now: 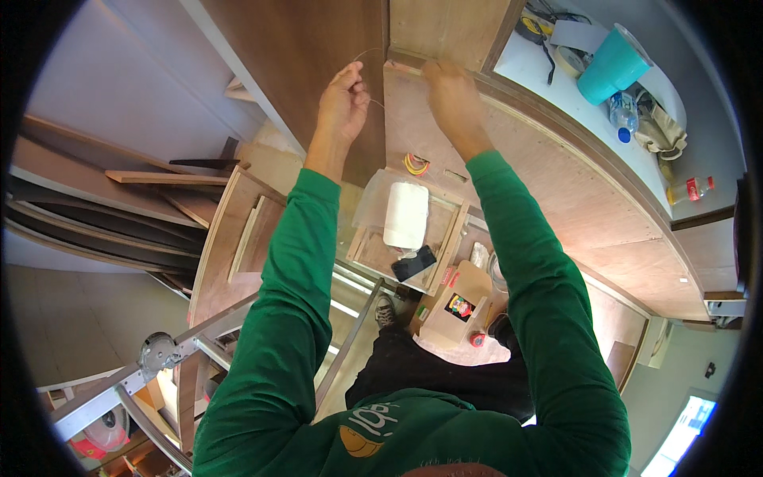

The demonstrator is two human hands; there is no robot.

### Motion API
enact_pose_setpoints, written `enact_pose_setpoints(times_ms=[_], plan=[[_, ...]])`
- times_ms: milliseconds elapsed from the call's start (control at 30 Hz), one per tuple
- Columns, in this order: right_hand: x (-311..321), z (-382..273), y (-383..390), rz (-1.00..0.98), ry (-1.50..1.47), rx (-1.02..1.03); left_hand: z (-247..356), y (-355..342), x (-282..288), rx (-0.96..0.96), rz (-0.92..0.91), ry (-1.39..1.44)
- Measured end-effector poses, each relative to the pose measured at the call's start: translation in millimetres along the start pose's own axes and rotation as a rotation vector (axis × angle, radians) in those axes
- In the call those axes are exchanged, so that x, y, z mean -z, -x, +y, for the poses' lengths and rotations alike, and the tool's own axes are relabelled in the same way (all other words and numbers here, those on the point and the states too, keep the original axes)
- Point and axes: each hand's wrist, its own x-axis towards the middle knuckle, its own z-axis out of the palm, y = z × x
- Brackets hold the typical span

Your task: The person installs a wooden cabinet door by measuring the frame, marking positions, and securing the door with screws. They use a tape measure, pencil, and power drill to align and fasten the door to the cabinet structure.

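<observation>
- Left hand (346, 103): raised before the dark brown panel (326, 48); thumb and fingers closed, pinching a thin strand (367, 52).
- Strand: loops out above and below the left fingertips, toward the right hand; material cannot be determined.
- Right hand (453, 91): raised at the upper end of the pale plywood panel (540, 167); fingers hidden behind the back of the hand, so grip and contact cannot be told.
- Below the hands: white roll (406, 215), with a black smartphone (414, 264) just beside its lower end.
- Shelf, upper right: turquoise tumbler (613, 65), clear plastic bottle (624, 115) near it.
- Lower left: metal ladder (87, 412).
</observation>
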Motion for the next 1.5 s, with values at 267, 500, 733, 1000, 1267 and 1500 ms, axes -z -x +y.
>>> enact_pose_setpoints(times_ms=[267, 500, 733, 1000, 1267, 1500], plan=[[-4, -26, -19, 0.038, -0.458, -0.31, -5, 26, -41, 0.076, -0.099, -0.334], [19, -34, -10, -0.038, -0.524, -0.165, -12, 21, -35, 0.128, -0.157, -0.312], [21, -23, -9, -0.081, -0.393, -0.005, -19, 23, -47, -0.073, -0.033, -0.525], [29, -16, -9, -0.174, -0.451, -0.05, -25, 24, -34, -0.16, -0.034, -0.791], [23, -2, -9, -0.197, -0.69, -0.199, -18, 45, -60, -0.166, -0.046, -1.032], [17, -5, -11, -0.14, -0.629, -0.238, -16, 46, -50, 0.16, -0.049, -0.28]])
